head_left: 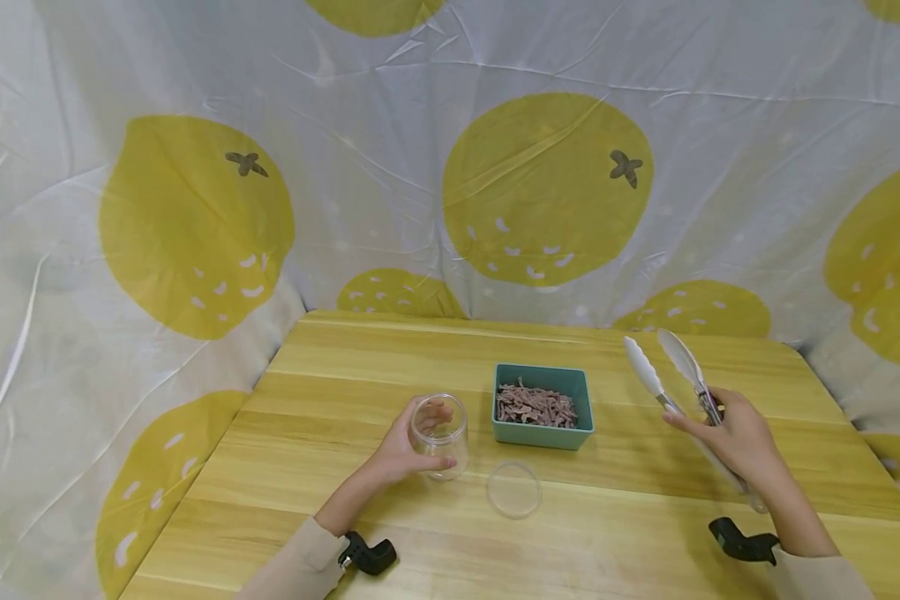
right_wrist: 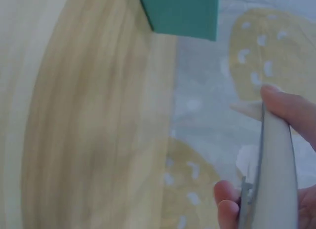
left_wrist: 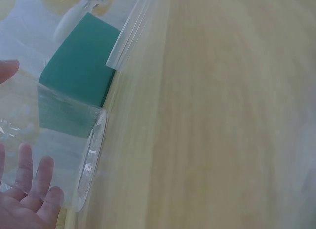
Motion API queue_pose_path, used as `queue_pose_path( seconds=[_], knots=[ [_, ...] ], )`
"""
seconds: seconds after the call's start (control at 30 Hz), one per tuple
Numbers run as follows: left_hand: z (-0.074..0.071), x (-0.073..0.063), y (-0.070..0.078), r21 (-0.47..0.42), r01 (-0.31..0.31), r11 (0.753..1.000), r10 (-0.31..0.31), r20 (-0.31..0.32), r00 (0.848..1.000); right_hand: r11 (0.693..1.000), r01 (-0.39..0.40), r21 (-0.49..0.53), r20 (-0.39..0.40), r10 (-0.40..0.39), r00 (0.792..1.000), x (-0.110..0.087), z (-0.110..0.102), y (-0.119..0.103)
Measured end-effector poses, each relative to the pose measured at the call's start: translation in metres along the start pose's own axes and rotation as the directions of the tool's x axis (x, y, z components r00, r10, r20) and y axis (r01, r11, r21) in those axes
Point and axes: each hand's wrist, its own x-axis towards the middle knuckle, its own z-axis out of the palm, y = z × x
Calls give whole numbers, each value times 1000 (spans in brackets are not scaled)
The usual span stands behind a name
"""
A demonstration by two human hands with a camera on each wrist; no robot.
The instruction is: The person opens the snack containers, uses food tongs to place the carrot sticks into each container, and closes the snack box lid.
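My left hand (head_left: 401, 446) is wrapped round a clear jar (head_left: 444, 467) that stands with its open mouth up on the table; in the left wrist view the fingers show through its wall (left_wrist: 54, 120). A round transparent lid (head_left: 513, 490) lies flat just right of the jar. Behind the lid sits a teal rectangular box (head_left: 543, 437) holding many thin brownish-pink strips (head_left: 536, 407). To the right of the box, my right hand (head_left: 735, 433) grips a pair of tongs (right_wrist: 276, 174) above the table. Their pale scalloped tips point forward and are spread apart, with nothing between them.
A wooden table (head_left: 330, 367) carries all of these things. White cloth (head_left: 375, 167) printed with large yellow lemons hangs along its back and sides. Black camera mounts (head_left: 371, 557) are strapped at both wrists, close over the tabletop.
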Motion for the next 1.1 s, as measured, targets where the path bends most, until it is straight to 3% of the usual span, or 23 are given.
queue_pose_path(
  seconds=[0.4,0.6,0.83,1.1],
  knots=[
    [1,1,0,26,-67,997,67,19,998,993,99,66,71,-103,992,5,-4,-34],
    [0,1,-1,43,-71,997,70,19,997,983,162,91,112,-172,979,7,-4,-45],
    [-2,1,1,47,-27,999,26,19,999,956,254,146,227,-282,932,14,-1,-58],
    [-1,-1,1,51,-9,999,9,10,1000,934,353,46,355,-346,868,22,2,-73]
  ],
)
